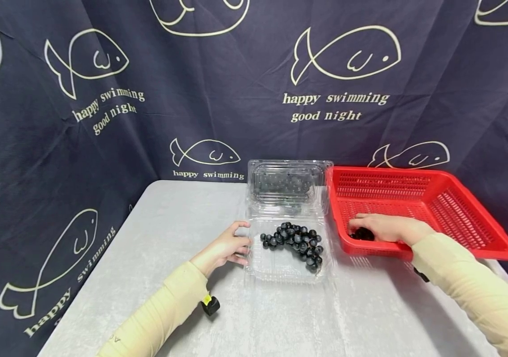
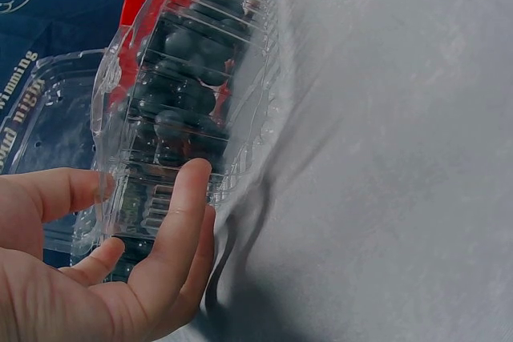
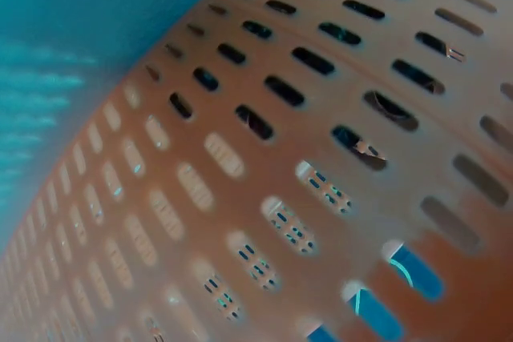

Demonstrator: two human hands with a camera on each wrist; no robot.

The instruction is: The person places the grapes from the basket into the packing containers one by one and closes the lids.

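A clear plastic clamshell box [image 1: 263, 267] lies with its lid [image 1: 289, 166] raised at the back. Inside its base sits a bunch of dark grapes [image 1: 303, 243]. My left hand [image 1: 229, 244] touches the box's left side; in the left wrist view its spread fingers [image 2: 180, 222] lie against the clear wall. My right hand [image 1: 381, 226] reaches over the front rim of a red perforated basket [image 1: 459, 248], fingers curled round dark grapes [image 1: 363, 234] at the near left corner. The right wrist view shows only slotted basket wall [image 3: 240, 142], with that hand out of sight.
The box and basket stand side by side on a grey-white table [image 1: 182, 208]. Behind and to the left hangs a dark blue curtain [image 1: 254, 99] with fish drawings. The basket's wall rises between the two hands.
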